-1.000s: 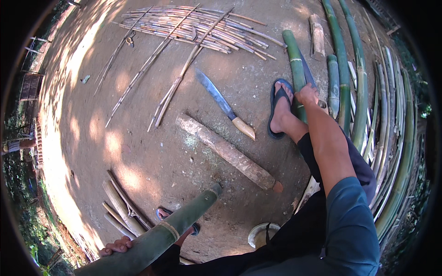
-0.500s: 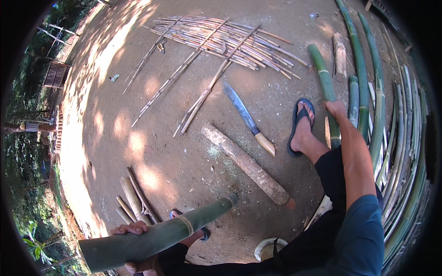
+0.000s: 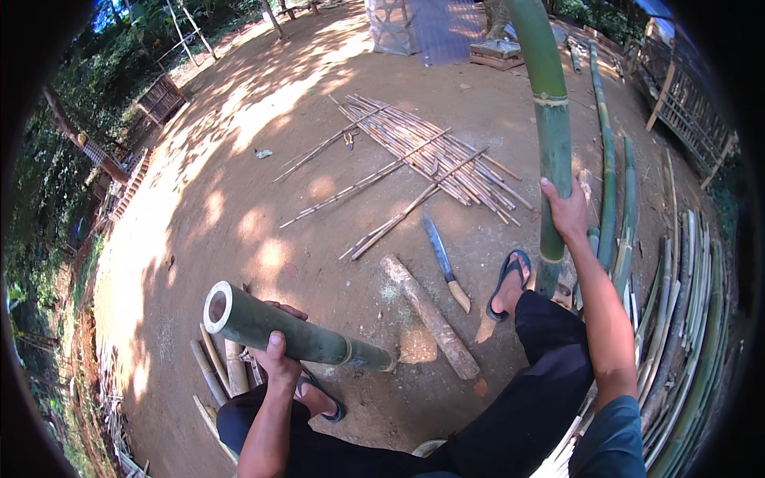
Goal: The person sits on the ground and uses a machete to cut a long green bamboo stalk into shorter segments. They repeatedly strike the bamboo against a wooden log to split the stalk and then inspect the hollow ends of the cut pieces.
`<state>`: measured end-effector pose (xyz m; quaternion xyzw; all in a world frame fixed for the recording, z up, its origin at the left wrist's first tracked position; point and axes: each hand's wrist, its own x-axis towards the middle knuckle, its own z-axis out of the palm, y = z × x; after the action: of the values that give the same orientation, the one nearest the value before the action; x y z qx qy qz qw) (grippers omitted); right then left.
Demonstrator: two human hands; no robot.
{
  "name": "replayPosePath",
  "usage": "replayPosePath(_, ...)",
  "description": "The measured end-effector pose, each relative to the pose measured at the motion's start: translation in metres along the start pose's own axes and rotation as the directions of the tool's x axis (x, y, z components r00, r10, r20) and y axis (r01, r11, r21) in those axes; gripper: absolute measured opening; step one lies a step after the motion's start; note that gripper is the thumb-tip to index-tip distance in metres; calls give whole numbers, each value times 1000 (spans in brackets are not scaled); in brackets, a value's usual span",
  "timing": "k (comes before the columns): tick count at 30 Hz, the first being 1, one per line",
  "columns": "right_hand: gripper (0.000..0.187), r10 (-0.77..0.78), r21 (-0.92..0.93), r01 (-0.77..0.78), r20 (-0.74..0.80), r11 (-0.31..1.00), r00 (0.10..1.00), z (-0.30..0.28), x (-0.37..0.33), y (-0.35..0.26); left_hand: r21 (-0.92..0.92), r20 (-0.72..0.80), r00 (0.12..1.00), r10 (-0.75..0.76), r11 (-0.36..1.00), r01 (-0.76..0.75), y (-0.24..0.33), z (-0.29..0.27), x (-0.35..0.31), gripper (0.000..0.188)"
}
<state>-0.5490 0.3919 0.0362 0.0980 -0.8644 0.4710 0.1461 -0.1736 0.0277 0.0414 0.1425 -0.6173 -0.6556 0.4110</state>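
Note:
My left hand [image 3: 279, 366] is closed around a thick green bamboo section [image 3: 312, 338]. Its hollow cut end faces up toward me at the left, and its other end slopes down to the right above the ground. On the right, my right hand [image 3: 568, 213] grips a longer green bamboo pole [image 3: 555, 135] that stands nearly upright, its top running out of the picture. Between my feet lies a rough wooden log [image 3: 430, 317]. Just beyond it rests a machete [image 3: 438, 248] with a dark blade and pale wooden handle, touched by neither hand.
Thin sticks [image 3: 434, 155] lie in a spread pile ahead, over several crosswise sticks. Split bamboo strips [image 3: 687, 319] and long green poles [image 3: 607, 183] line my right side. Short bamboo pieces [image 3: 209, 374] lie at lower left. A bamboo fence [image 3: 689, 103] stands far right.
My right hand has raised its bamboo pole from lying low to nearly upright. The left bamboo section has swung so its hollow end shows. The view has tilted up toward the yard.

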Motion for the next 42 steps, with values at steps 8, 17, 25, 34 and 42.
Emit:
replayPosePath(8, 75, -283, 585, 54, 307, 809, 909, 60, -143, -113, 117, 21, 999, 40, 992, -42, 12, -7, 14, 64)
replayPosePath(17, 64, -242, 512, -224, 690, 829, 682, 176, -257, -108, 163, 91, 996, 4, 986, -19, -11, -17, 25, 66)
replayPosePath(25, 64, -269, 407, -76, 721, 910, 639, 219, -271, -78, 77, 137, 991, -3, 997, -8, -28, -20, 25, 63)
replayPosePath(34, 60, -83, 296, -311, 831, 903, 550, 234, -283, -66, 98, 179, 979, -93, 992, 76, -22, -20, 23, 72)
replayPosePath(42, 61, -94, 255, -239, 843, 937, 530, 243, -272, -59, -2, 182, 982, -51, 999, 52, -18, -5, 27, 73)
